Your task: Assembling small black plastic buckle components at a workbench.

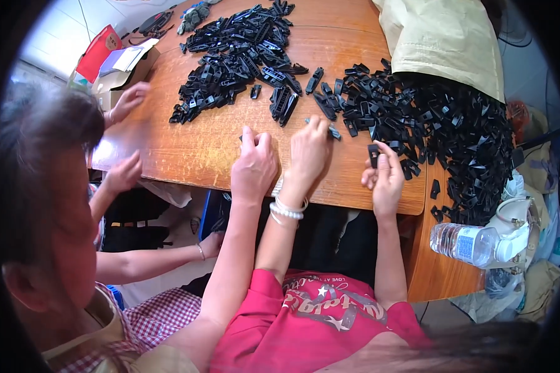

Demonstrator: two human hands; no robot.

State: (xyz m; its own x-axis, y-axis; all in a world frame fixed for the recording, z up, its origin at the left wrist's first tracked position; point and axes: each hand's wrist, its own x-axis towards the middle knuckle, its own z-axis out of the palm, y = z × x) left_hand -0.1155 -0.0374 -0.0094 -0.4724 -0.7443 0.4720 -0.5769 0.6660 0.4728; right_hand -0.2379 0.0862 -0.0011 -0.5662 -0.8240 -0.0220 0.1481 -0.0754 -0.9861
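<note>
The right hand (pixel 387 178) pinches a black plastic piece (pixel 373 152), probably best held lightly by its edges, while the left hand (pixel 308 149) curls at a slim bluish rod (pixel 335 133), its grip unclear.

Held part (pixel 373 151): black plastic, smooth, gripped in right fingers (pixel 388 150)
Loose parts (pixel 379 105): black plastic, semi-gloss, heaped beyond the fingers
Table (pixel 348 177): wood, glossy, finish scuffed left of left fingers (pixel 318 127)
Sack (pixel 442 43): matt cream cloth, creased, draped beyond right fingers
Bottle (pixel 460 241): clear plastic, glossy, laid right of right fingers
</note>
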